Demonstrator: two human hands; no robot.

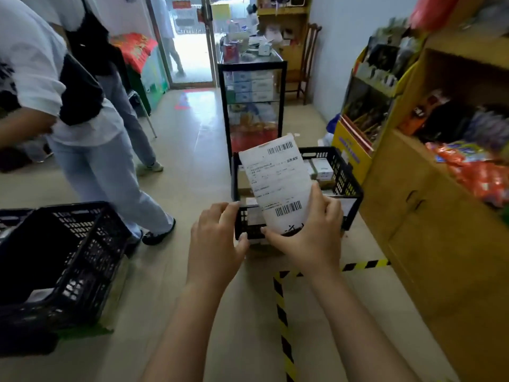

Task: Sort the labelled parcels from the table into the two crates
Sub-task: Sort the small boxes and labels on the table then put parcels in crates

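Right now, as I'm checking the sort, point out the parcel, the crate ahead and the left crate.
parcel (275, 177), head view, printed middle.
crate ahead (344, 177), head view, right wall.
left crate (91, 244), head view, right wall.

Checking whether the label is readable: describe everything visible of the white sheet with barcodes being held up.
The white sheet is thin, flat and paper-like. It has a barcode at top right, another near the bottom, and lines of small text too blurred to read. It stands upright, leaning left, in front of the black crate holding boxes. The right hand pinches its lower end; the left hand hovers beside it.
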